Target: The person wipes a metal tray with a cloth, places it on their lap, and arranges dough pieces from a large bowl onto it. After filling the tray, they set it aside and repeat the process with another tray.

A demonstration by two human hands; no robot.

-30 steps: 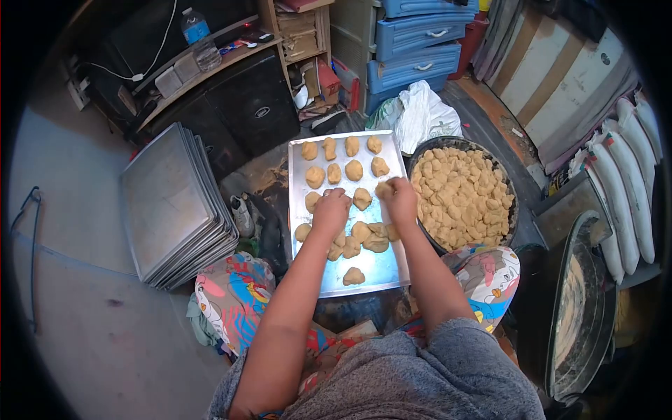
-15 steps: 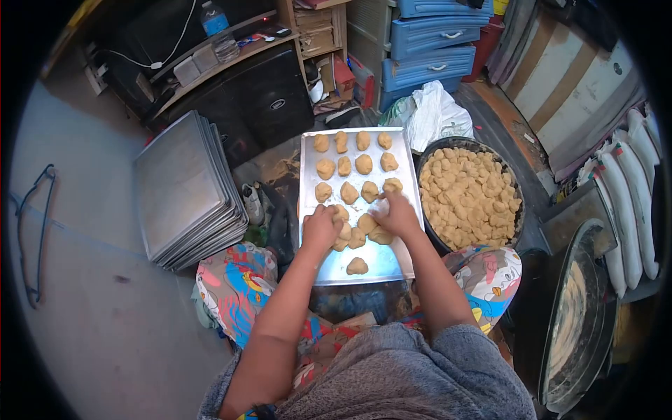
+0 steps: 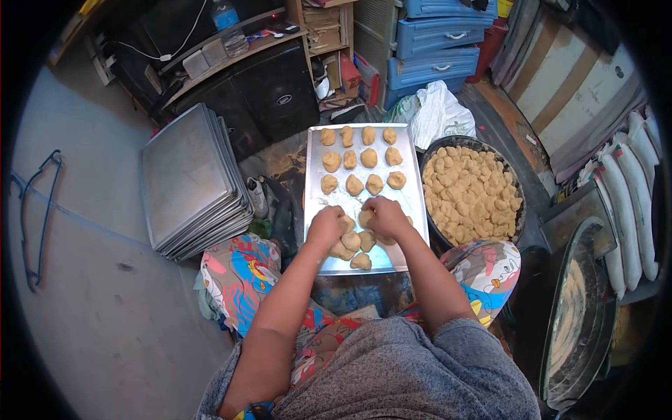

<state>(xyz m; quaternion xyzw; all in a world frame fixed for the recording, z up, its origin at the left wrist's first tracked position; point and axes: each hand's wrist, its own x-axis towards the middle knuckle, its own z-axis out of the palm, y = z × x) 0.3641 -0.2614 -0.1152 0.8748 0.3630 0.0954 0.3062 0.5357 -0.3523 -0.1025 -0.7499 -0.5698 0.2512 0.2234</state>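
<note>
A shiny metal baking tray lies in front of me, between my knees. Three rows of tan dough balls sit spaced out on its far part. Nearer me, several more dough pieces are bunched together, touching. My left hand is at the left of this bunch, its fingers closed on a dough ball. From the right, my right hand curls its fingers over another dough ball; the fingertips are partly hidden.
A round black tub heaped with dough pieces stands right of the tray. Stacked metal trays lean at the left. Beyond are a white sack and blue drawers. A large dusty black basin stands at the right.
My right hand has come back toward me from the right-hand ball of the third row, which now lies free. My left hand has shifted slightly nearer. The camera view has moved a little.
</note>
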